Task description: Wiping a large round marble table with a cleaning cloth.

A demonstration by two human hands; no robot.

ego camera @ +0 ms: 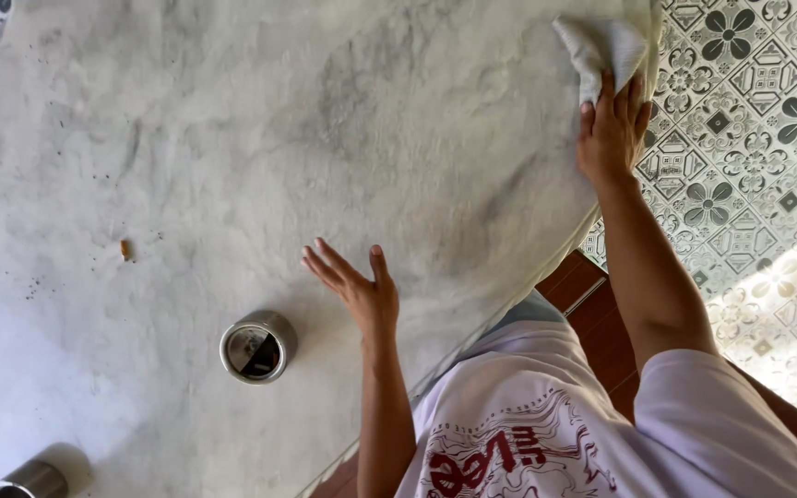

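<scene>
Right hand [612, 129] presses its fingers down on a crumpled pale grey cloth [601, 51] at the far edge of the mottled grey stone surface [232, 138]. Left hand [357, 286] hovers open above that surface, fingers spread and holding nothing. Just left of it stands a small round steel tin [257, 347]; another metal cup [29, 480] sits at the lower-left corner. Patterned floor tiles [749, 111] show beyond.

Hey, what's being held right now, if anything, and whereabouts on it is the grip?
The right hand presses a grey cloth at the table edge, fingers on the cloth's near end. The left hand holds nothing, open above the table.
</scene>
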